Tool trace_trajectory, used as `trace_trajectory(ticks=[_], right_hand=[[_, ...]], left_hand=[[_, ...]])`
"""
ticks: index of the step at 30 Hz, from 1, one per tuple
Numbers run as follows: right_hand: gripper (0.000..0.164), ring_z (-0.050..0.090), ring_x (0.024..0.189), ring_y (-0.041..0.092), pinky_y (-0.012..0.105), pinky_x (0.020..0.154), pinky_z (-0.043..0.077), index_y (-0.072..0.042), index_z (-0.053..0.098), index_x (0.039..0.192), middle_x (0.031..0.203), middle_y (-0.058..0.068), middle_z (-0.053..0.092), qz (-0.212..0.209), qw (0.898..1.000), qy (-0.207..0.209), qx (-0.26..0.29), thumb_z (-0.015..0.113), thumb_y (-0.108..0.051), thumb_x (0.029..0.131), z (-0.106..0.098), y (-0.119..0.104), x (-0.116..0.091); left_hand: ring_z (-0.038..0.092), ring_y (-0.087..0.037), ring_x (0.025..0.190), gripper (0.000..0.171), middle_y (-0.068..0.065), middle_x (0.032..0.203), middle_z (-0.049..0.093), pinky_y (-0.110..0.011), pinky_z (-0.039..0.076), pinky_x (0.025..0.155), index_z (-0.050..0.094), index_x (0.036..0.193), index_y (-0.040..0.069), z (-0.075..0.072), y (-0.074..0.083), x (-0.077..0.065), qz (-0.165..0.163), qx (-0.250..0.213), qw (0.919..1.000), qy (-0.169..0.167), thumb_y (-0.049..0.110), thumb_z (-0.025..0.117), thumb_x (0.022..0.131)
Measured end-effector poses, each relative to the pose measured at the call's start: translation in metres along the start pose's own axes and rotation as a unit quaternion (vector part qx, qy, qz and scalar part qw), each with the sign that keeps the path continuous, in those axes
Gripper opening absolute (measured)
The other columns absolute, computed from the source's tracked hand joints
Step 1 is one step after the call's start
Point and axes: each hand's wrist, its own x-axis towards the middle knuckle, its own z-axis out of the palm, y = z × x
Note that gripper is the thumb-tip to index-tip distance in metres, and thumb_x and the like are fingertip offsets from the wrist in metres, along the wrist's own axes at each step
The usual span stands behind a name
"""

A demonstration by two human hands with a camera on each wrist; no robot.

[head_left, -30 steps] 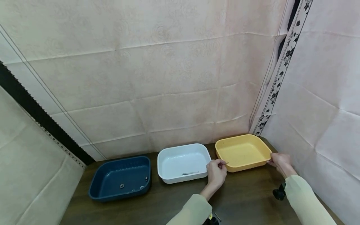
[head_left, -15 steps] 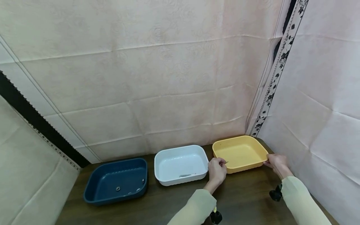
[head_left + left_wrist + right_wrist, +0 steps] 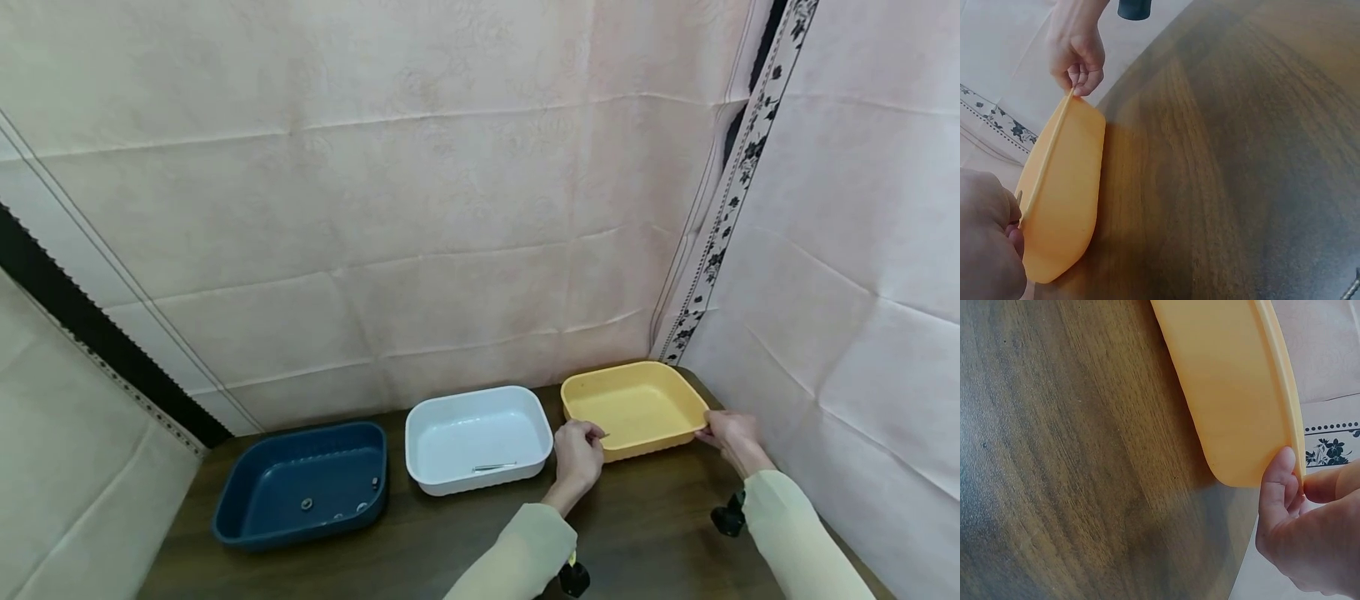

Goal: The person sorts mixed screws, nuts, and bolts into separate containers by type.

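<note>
A yellow plastic tray (image 3: 637, 408) rests on the table at the right. My left hand (image 3: 579, 454) grips its near-left corner; a small thin brownish piece (image 3: 1019, 197), kind unclear, sticks out by the fingers. At the opposite end, my right hand (image 3: 733, 435) pinches the rim at the near-right corner. The right wrist view shows the right thumb (image 3: 1280, 464) against the tray's outer wall. My left hand's fingertips are partly hidden in the head view.
A white tray (image 3: 480, 417) with a thin metal rod (image 3: 495, 467) stands left of the yellow one. Farther left, a blue tray (image 3: 300, 442) contains several small metal parts, including a nut-like ring (image 3: 306, 504). Patterned cloth (image 3: 450, 208) hangs behind the table (image 3: 465, 542).
The head view has shifted slightly, so the trays appear farther left. Both hands keep their places on the yellow tray.
</note>
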Motion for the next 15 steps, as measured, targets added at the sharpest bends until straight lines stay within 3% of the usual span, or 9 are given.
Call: trace_trajectory(ticks=[6,15], right_hand=[[0.027,0.059,0.050,0.015,0.033,0.064,0.054,0.012,0.046,0.108,0.066,0.010,0.052,-0.001,1.000,0.000,-0.002,0.044,0.001,0.084,-0.0005,0.0002,-0.0001],[0.029,0.060,0.052,0.017,0.034,0.065,0.054,0.014,0.045,0.111,0.067,0.011,0.053,0.002,1.000,-0.003,0.006,0.044,0.001,0.085,0.0001,0.0005,-0.0014]], left_hand=[[0.049,-0.005,0.066,0.012,0.009,0.068,0.053,-0.020,0.042,0.063,0.071,0.073,0.012,-0.0010,0.0004,-0.0005,0.008,-0.004,0.9999,-0.007,0.002,0.065,0.076],[0.051,-0.007,0.066,0.012,0.007,0.069,0.056,-0.020,0.041,0.062,0.072,0.075,0.011,0.0007,-0.0002,-0.0035,0.027,-0.005,0.9995,0.014,0.000,0.067,0.073]])
